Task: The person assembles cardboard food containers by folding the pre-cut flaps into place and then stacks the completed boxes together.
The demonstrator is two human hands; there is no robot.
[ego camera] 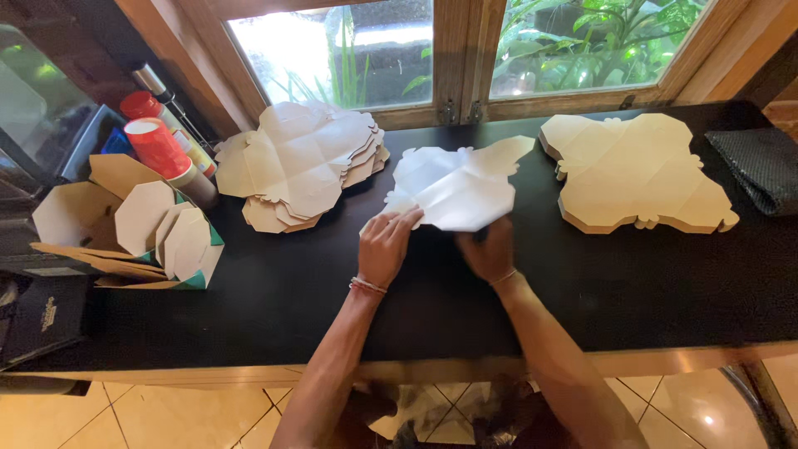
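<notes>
Worktop (274, 308): I see one long black slab, matte and smooth, with a pale wooden front edge, running under a wood-framed window (465, 50).
Right stack (636, 170): one neat pile of flat tan cardboard blanks, lobed in outline with scalloped tabs, lying well right of my hands.
Left stack (303, 162): one looser pile of the same creased blanks, fanned and uneven, left of the white sheet.
Folded cartons (162, 224): I count about three made-up hexagonal boxes, tan with green edges, nested at the far left.
White sheet (457, 187): one blank, pale side up, partly creased and lifted at the middle of the worktop, between the two stacks.
Dark mat (761, 166): one woven black piece at the right end.
Red-capped containers (162, 145): two, upright behind the cartons.
Left hand (386, 245): fingers loosely curled, fingertips pressing the sheet's near left edge; a beaded band on the wrist.
Right hand (489, 249): curled under the sheet's near right edge, gripping it; I cannot tell how tightly.
</notes>
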